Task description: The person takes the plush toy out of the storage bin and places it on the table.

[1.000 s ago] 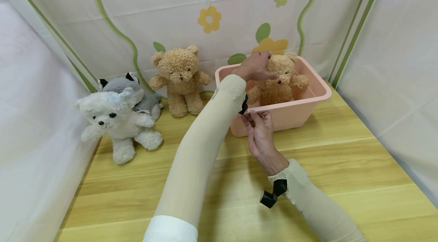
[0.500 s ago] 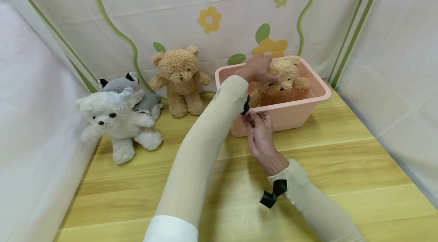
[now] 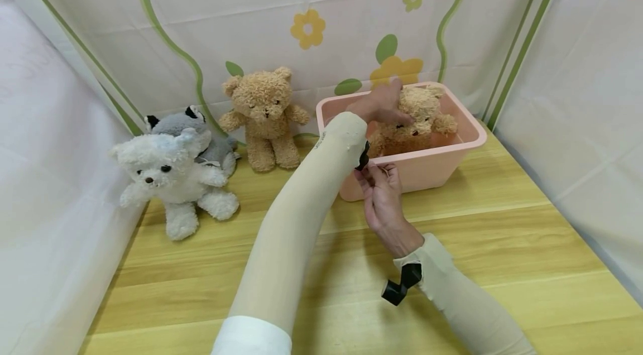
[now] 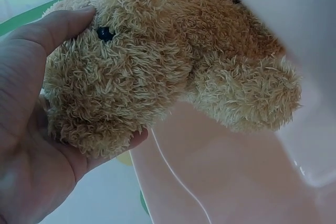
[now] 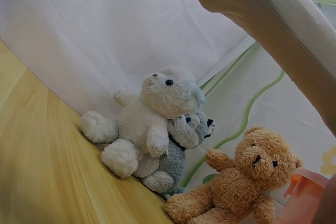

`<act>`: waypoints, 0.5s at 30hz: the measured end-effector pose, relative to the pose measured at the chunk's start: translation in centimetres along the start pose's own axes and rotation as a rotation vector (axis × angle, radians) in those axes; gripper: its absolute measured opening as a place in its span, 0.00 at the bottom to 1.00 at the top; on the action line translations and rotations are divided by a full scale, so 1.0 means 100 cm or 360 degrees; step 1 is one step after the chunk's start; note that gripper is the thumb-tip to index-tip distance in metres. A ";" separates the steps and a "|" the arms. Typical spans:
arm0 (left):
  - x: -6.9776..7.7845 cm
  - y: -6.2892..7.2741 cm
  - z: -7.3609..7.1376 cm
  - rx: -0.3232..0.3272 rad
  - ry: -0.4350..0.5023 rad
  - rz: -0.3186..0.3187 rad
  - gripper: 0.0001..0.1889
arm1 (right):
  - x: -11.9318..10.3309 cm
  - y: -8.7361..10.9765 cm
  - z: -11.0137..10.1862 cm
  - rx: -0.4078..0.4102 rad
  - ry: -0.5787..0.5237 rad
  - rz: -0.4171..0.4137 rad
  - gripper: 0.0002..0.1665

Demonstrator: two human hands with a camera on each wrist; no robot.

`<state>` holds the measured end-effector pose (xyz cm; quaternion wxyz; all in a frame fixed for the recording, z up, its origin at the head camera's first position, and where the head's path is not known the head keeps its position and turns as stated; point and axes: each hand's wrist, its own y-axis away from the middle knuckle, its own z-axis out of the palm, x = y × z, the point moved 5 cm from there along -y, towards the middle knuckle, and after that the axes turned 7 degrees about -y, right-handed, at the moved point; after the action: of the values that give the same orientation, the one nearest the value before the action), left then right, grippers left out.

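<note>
In the head view my left hand [image 3: 380,105] is at the head of a tan curly-furred teddy bear [image 3: 418,106] inside a pink plastic bin [image 3: 427,169]. The left wrist view shows the thumb beside the eye of this teddy bear [image 4: 131,66] and the fingers curled round the far side of its head. The bear's lower body is partly hidden by the bin's front wall. My right hand [image 3: 384,198] holds the bin's near rim by its left front corner, its fingers bent at the edge.
Left of the bin, a second tan teddy bear [image 3: 266,120] stands against the flowered backdrop. Further left a white plush bear [image 3: 168,171] sits in front of a grey plush animal [image 3: 221,148]. All are on a wooden table [image 3: 201,282] with cloth walls on both sides.
The teddy bear has gone lower into the bin, its head tilting forward, with my left hand moving down and slightly right. My right hand has stayed at the rim.
</note>
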<state>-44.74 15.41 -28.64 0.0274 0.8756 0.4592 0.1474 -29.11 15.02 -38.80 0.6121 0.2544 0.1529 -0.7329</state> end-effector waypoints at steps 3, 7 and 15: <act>-0.001 0.001 -0.001 0.0014 0.0030 -0.0018 0.44 | 0.001 0.000 0.000 -0.0006 0.0000 0.0001 0.05; 0.001 0.003 -0.005 0.0089 0.0066 0.0034 0.44 | 0.001 0.000 0.000 -0.0001 0.0011 -0.0008 0.06; 0.011 0.010 -0.021 0.0192 0.0028 0.0228 0.37 | 0.001 -0.001 0.001 -0.0017 -0.0007 -0.0015 0.05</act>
<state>-43.92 15.58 -26.17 -0.0400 0.9050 0.4036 0.1286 -29.21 14.95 -38.78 0.6103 0.2488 0.1566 -0.7356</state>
